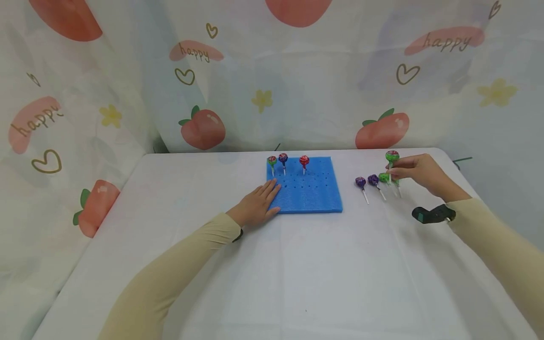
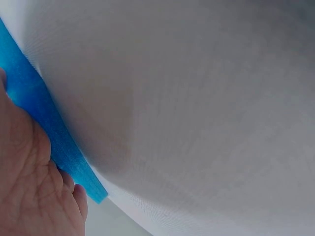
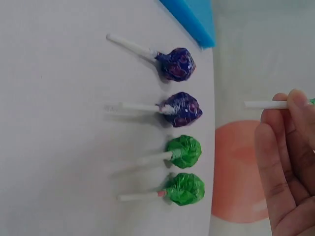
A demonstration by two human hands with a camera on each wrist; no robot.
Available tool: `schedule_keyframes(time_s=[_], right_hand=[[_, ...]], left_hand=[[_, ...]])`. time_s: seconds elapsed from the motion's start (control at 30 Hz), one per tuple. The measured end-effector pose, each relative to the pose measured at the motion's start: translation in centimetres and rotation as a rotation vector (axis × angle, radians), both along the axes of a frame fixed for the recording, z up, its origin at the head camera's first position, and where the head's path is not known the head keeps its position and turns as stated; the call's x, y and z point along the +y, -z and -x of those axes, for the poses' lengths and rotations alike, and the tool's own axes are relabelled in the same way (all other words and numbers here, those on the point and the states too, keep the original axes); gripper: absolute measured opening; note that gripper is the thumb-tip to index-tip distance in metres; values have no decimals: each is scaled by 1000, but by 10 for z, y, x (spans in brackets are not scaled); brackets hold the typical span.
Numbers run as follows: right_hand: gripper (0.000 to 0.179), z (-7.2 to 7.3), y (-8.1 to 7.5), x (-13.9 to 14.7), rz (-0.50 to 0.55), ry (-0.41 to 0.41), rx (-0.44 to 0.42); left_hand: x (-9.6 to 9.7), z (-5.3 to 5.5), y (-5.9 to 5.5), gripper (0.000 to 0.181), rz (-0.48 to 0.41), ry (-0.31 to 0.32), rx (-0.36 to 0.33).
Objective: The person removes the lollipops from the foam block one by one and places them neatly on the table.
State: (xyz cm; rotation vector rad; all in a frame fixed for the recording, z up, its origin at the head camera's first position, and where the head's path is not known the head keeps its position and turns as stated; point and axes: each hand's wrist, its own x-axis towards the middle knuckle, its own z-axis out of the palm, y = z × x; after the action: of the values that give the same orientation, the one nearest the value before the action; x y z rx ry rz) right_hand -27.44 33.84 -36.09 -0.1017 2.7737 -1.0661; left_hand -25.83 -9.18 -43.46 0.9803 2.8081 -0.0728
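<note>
Behind your white table (image 1: 340, 274) hung a pale cloth backdrop (image 1: 306, 85) printed with peaches, gold hearts, yellow flowers and the word "happy". You had your left hand (image 1: 257, 203) spread on the left edge of the blue board (image 1: 312, 198), its fingers extended and grasping nothing. Three lollipops stood upright along the board's far side: a green-and-red lollipop (image 1: 272, 160) at the left corner, a dark purple lollipop (image 1: 283, 158) just beside it, and a red lollipop (image 1: 304, 161) farther right. Your right hand (image 1: 420, 172) pinched the white stick of a green lollipop (image 1: 392, 157), holding it head up, well apart from the board. Near that hand, two loose purple lollipops (image 3: 181, 109) and two loose green lollipops (image 3: 189, 189) lay in a row on the table, right of the board.
</note>
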Motion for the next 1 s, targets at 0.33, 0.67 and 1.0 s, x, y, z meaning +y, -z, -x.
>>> schedule_keyframes(time_s=[0.33, 0.67, 1.0], right_hand=[[71, 14, 17, 50, -7, 125, -64], [68, 3, 28, 64, -16, 152, -118], [68, 3, 52, 74, -35, 231, -110]], left_hand=[[0, -2, -2, 70, -8, -3, -3], [0, 1, 1, 70, 2, 2, 6], [0, 3, 3, 71, 18, 15, 18]])
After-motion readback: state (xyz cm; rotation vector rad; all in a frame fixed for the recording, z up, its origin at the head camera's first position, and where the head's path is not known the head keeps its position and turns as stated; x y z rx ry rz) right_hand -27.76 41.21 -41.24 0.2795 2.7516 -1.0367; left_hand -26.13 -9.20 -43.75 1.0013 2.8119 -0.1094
